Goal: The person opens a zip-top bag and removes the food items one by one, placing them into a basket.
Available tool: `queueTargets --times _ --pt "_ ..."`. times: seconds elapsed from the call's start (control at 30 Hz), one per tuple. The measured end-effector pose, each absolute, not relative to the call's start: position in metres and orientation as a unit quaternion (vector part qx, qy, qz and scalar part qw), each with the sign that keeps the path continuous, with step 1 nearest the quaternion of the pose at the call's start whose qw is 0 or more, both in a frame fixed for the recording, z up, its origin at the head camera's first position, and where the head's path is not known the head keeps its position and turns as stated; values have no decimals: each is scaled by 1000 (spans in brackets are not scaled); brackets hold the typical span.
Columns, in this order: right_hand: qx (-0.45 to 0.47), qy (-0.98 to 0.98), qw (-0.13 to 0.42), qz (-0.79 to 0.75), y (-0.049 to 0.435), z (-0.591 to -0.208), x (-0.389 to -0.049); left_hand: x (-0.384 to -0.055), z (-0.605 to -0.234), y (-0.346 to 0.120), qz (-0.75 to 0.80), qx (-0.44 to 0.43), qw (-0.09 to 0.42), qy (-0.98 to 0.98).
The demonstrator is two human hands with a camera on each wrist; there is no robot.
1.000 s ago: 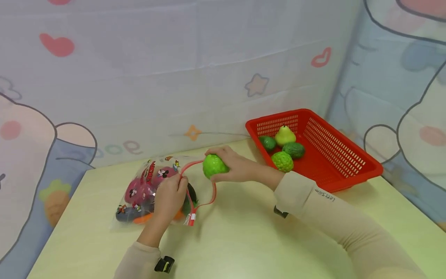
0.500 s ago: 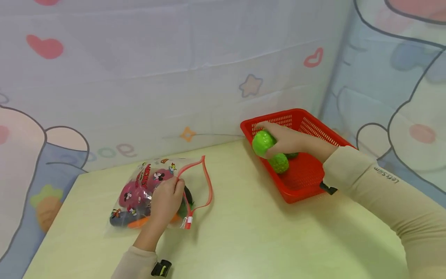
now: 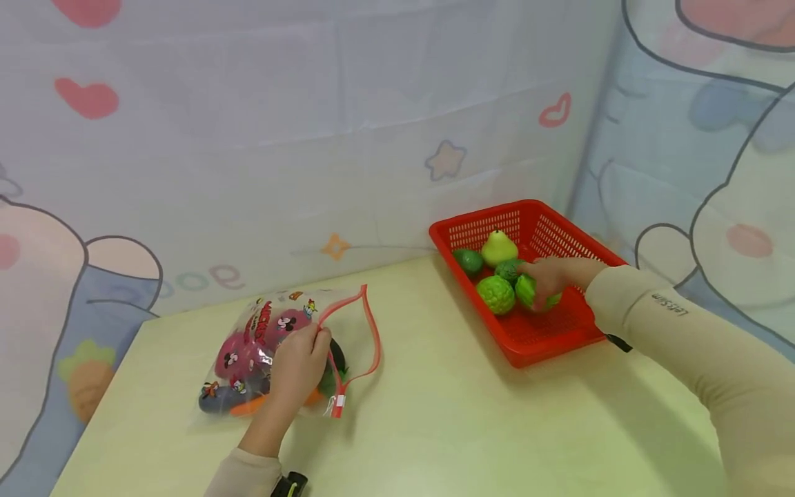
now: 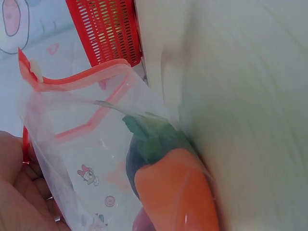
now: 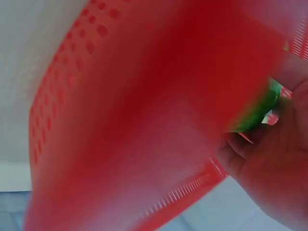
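Two hands work well apart: the left hand (image 3: 298, 360) pinches the rim of a Mickey-printed zip bag (image 3: 243, 353) beside it, the right hand (image 3: 549, 277) grips a green toy fruit (image 3: 526, 293) inside the red plastic basket (image 3: 555, 349) beneath.

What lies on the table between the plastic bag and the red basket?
Only bare tabletop lies between the bag and the basket; the head view shows it.

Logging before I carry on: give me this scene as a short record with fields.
Left hand: grips the printed clear bag at its red-edged mouth
Bag mouth: open
Seen in bag: an orange item, among others
Right hand: in the red basket, touching a bright green fruit; grip unclear
Also in basket: yellow-green pear, bumpy green fruit, two darker green fruits
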State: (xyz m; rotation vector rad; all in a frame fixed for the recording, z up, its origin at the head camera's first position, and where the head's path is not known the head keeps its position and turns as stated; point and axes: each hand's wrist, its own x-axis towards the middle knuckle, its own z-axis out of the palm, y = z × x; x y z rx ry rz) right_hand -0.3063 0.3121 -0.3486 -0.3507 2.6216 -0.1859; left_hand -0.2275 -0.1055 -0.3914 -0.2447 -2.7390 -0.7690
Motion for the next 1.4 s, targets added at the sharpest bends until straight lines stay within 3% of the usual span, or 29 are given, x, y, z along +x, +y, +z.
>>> queueTargets --times 0.4,0.63,0.83,1.0,1.17,1.4 --pt "-83 956 271 -72 312 -371 -313 -227 -389 -109 -265 -87 140 -950" --pt "-63 950 282 -115 306 -347 -304 -226 -390 -108 -270 -88 132 -950" --pt "-116 954 225 -162 306 -321 -306 -229 -388 -108 -268 -93 145 -948" --pt "-184 961 140 -149 288 -305 -300 -230 -386 -109 -264 -94 153 -947" --pt "-271 953 69 -120 232 -286 -294 -231 -387 -110 -257 -84 156 -950" --pt "-420 901 48 -92 150 -293 -275 -226 -387 -109 -265 -82 155 -948"
